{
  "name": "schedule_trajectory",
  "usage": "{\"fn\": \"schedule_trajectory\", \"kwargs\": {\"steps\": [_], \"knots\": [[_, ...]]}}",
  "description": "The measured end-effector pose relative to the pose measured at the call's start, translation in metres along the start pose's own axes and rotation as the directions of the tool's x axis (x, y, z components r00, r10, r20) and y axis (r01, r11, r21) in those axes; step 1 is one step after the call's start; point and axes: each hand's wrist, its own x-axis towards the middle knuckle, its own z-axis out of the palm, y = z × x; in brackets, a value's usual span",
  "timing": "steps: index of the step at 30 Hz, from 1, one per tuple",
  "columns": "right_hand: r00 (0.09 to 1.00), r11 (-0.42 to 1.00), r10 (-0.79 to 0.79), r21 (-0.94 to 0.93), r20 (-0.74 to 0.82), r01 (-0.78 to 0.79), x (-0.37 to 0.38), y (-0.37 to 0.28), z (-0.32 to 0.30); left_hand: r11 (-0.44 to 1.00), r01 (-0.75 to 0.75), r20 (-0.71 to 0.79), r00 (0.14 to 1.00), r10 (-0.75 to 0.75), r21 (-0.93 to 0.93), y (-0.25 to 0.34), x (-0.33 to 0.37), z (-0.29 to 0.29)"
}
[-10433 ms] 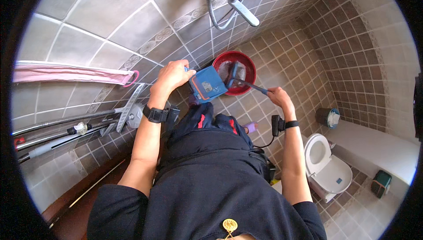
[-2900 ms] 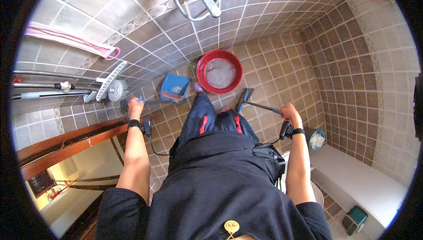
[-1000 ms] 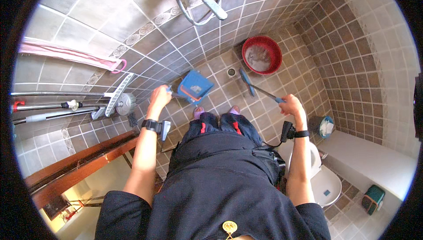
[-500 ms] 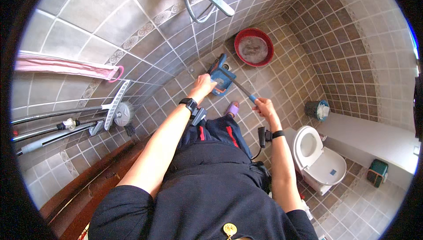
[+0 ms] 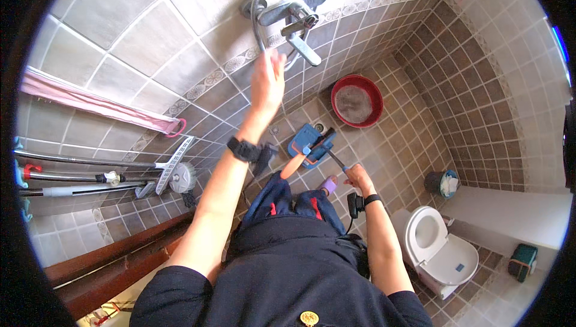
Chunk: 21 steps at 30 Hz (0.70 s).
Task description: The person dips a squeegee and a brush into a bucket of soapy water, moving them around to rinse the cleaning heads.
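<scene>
My left hand (image 5: 268, 81) is raised near the chrome shower mixer tap (image 5: 295, 12) on the wall, just below its hose. It is slightly blurred; its fingers look loosely stretched, with nothing visible in them. In my right hand (image 5: 358, 178) is the thin grey-blue handle (image 5: 337, 159) of a brush, whose dark and blue head (image 5: 323, 145) lies over a blue dustpan (image 5: 304, 137). An orange handle (image 5: 292, 167) slants from there toward my legs. Whether the brush head touches the dustpan, I cannot tell.
On the tiled floor a red basin (image 5: 357, 101) holds cloudy, foamy water beside the drain (image 5: 319, 128). A toilet (image 5: 427, 229) and a lined bin (image 5: 442, 183) are at the right. Mops (image 5: 96, 177) and a pink towel (image 5: 99, 104) hang at the left wall.
My left hand has left the blue dustpan and moved up to the tap. My right hand still holds the brush handle. The view has tilted up, showing more of the tap.
</scene>
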Motion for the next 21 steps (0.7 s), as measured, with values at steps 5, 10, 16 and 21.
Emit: {"fn": "schedule_trajectory", "kwargs": {"steps": [5,10,16,21], "knots": [[0.998,0.99,-0.05,-0.128,0.042,0.055,0.02,0.0,-0.003,0.977,-0.158,0.203,0.971,0.127,0.142,0.016,0.068,-0.005],[0.956,0.894,-0.256,-0.341,0.142,0.29,0.014,0.018,0.0,0.997,-0.052,0.145,0.989,0.043,0.057,0.017,0.066,0.011],[0.996,0.982,0.046,0.181,0.079,-0.06,0.008,0.022,-0.002,1.0,0.005,0.058,0.998,-0.006,0.013,0.009,0.058,0.024],[1.0,0.976,0.025,0.215,-0.005,-0.023,0.01,0.041,0.004,0.956,0.166,0.105,0.984,-0.144,-0.242,0.024,0.054,0.023]]}}
